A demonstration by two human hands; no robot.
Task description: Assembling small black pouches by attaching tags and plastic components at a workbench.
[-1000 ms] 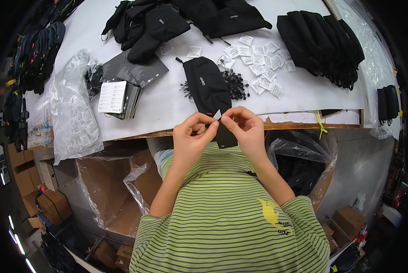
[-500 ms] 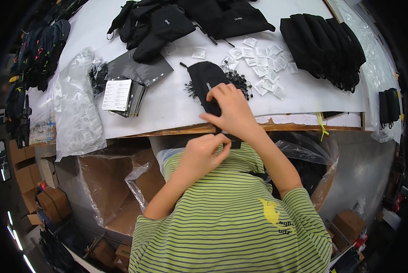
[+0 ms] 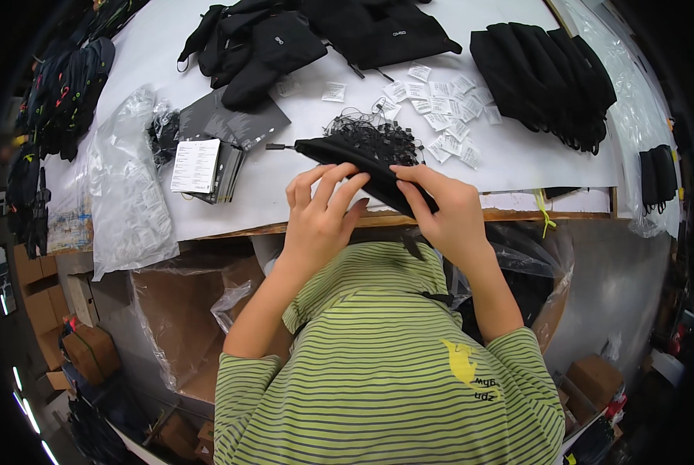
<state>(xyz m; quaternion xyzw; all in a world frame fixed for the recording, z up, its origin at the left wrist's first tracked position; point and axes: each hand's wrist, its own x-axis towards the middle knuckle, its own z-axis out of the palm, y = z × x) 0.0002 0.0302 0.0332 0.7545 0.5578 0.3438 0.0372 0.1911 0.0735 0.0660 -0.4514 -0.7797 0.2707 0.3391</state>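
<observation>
A small black fabric pouch [image 3: 355,157] is held tilted at the table's front edge, a short dark tab or cord end sticking out at its upper left. My left hand [image 3: 320,213] grips its near side with bent fingers. At the lower right end, my right hand [image 3: 448,209] pinches the cloth between thumb and fingers. Just behind the pouch lies a tangled heap of thin black string loops [image 3: 374,132], partly covered by it. Small white printed packets [image 3: 440,105] are scattered to the right of that heap.
Left of my hands are a stack of printed cards [image 3: 196,167], dark grey sheets [image 3: 235,116] and a clear plastic bag [image 3: 130,186]. Black pouches [image 3: 285,46] pile up at the back; more [image 3: 541,81] lie fanned at right. A plastic-lined carton [image 3: 180,310] stands under the table edge.
My left hand has come up from the table edge onto the pouch. The pouch has been lifted and tilted, uncovering more string loops; my right hand has shifted right to its lower end.
</observation>
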